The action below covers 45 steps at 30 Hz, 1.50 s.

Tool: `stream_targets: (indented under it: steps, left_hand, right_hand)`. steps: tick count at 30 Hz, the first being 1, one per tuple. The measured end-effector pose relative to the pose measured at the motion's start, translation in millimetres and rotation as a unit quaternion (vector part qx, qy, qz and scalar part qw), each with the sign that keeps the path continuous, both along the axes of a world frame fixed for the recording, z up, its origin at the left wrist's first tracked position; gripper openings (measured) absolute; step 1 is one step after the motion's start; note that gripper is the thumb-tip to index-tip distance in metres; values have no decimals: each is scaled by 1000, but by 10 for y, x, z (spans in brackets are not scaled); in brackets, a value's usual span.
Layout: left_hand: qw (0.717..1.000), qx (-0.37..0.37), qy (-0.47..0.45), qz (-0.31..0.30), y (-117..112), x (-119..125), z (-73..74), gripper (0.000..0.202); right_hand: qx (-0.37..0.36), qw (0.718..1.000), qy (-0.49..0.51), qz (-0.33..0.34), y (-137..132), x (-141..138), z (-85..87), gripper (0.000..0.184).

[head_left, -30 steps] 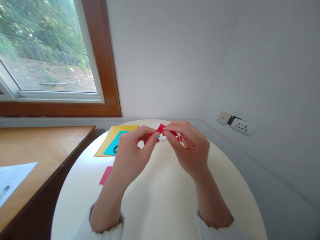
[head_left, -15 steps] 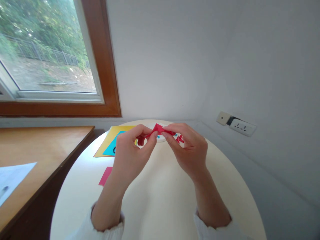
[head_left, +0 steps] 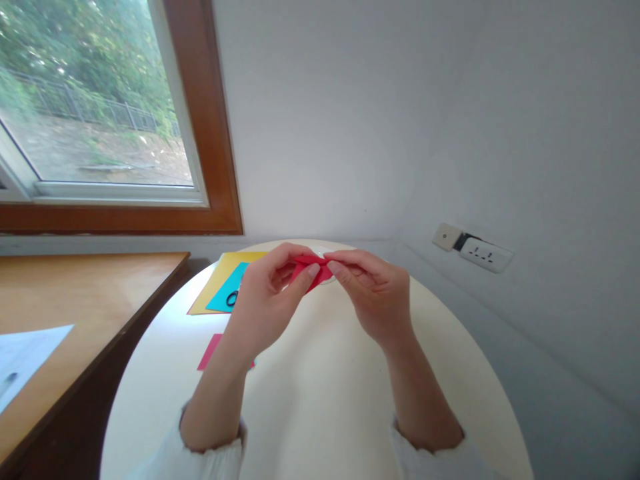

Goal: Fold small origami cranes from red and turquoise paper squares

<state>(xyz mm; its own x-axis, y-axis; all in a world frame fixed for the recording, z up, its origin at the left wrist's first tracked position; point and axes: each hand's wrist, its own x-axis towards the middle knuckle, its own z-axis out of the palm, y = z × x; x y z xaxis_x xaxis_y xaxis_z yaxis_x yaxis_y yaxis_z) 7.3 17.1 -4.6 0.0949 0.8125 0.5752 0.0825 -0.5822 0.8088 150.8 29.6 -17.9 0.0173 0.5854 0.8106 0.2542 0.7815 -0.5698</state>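
Observation:
A small folded piece of red paper (head_left: 316,276) is pinched between both hands above the far part of the round table. My left hand (head_left: 273,293) grips its left side, thumb on the near face and fingers behind. On the right edge, the thumb and index finger of my right hand (head_left: 377,297) are closed. The fingers hide part of the folds. Behind the paper a pale round object (head_left: 329,281) shows only in part.
On the round white table (head_left: 320,400), yellow paper (head_left: 207,293) and blue paper (head_left: 220,300) lie left, with black-handled scissors (head_left: 231,298). Nearer is a pink-red paper piece (head_left: 209,353), partly behind my left arm. A wooden desk (head_left: 90,287) bears a white sheet (head_left: 30,353).
The red paper has turned; its raised point has gone and a flap now hangs toward me. Both hands keep their pinch, and the right hand now covers the small red cut-out behind it.

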Motion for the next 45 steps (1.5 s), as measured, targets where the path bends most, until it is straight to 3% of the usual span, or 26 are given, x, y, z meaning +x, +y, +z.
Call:
stream_targets:
  steps: [4, 11, 23, 30, 45]
  left_hand:
    - [1000, 8, -15, 0, 5, -7, -10, 9]
    - [999, 41, -20, -25, 24, -23, -41, 9]
    - [998, 57, 20, 1, 125, -2, -121, 2]
    - [999, 42, -15, -3, 139, 18, -133, 10]
    - [993, 51, -107, -19, 138, 116, -149, 11]
  right_hand:
    - [-12, 998, 54, 12, 30, -11, -41, 5]
    - [38, 999, -3, -2, 44, 64, -41, 13]
    - [92, 992, -82, -18, 88, 67, -60, 21]
    - [63, 996, -69, 3, 78, 61, -60, 8]
    - [-59, 993, 73, 70, 22, -20, -48, 4]
